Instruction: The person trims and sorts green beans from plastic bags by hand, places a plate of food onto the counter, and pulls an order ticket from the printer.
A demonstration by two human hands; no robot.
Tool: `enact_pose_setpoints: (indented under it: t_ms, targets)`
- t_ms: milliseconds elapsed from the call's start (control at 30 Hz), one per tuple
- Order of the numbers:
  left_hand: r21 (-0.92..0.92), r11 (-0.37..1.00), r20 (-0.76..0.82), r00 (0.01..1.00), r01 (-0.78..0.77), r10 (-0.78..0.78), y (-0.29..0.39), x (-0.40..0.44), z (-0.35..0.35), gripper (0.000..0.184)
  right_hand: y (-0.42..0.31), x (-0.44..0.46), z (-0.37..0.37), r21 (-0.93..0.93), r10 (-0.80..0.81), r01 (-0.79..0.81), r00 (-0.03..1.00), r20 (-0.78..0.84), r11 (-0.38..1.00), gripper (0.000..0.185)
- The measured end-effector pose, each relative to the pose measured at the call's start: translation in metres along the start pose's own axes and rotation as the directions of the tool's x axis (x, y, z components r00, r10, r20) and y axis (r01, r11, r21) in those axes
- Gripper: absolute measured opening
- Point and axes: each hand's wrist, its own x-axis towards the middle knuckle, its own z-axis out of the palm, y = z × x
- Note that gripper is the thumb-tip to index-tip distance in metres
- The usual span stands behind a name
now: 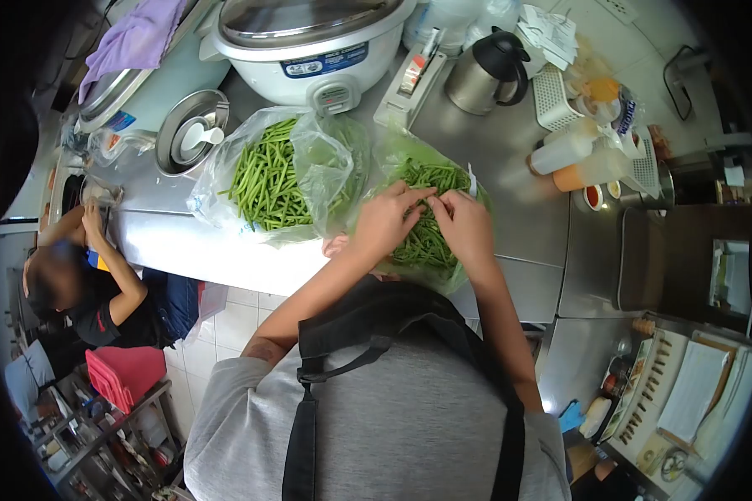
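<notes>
Head: green beans [269, 182] in bags [322, 165]

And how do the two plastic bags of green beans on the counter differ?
The left bag is clear and whitish; the right bag is tinted green. Beans in the left bag look brighter; those in the right bag look darker. The left hand and right hand are over the right bag, not the left bag. Both bags are open.
</notes>
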Motion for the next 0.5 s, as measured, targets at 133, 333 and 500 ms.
enact_pose_setpoints:
  t_ms: [133, 333, 500]
  targets:
    - [-0.033, 0.989, 0.059, 0.988, -0.144, 0.146, 0.000, -0.010, 0.010, 0.024, 0.005, -0.033, -0.013, 0.084, -0.012, 0.006, 0.998, 0.064, 0.996, 0.021]
    - [-0.135, 0.966, 0.114, 0.965, -0.222, 0.237, 0.008, -0.027, -0.004, 0.022, 0.020, -0.055, -0.023, 0.450, 0.020, -0.181, 0.940, 0.339, 0.875, 0.022]
    - [-0.211, 0.962, 0.163, 0.965, -0.171, 0.207, 0.023, -0.037, -0.021, 0.024, 0.018, -0.062, -0.030, 0.618, -0.073, -0.217, 0.909, 0.410, 0.755, 0.023]
